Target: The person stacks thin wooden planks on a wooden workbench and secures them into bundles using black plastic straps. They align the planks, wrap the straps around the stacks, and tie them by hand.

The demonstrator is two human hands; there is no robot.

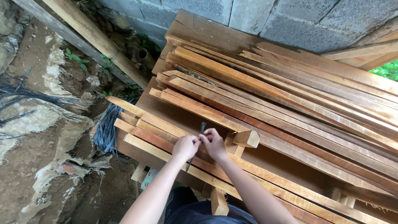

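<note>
Both my hands meet over a row of thin wooden strips [153, 128] lying on a brown board table [273, 159]. My left hand [185, 147] and my right hand [214, 143] pinch a thin dark strand [202, 127] that sticks up between the fingers and hangs down below the left hand. A short wooden block [245, 138] rests on the strips just right of my right hand. The fingertips hide how the strand passes around the strips.
A large pile of long wooden strips [290, 95] covers the table's far side against a grey block wall [290, 16]. A bundle of dark strands [105, 130] hangs at the table's left edge. Bare dirt ground [37, 157] and a leaning beam [95, 39] lie left.
</note>
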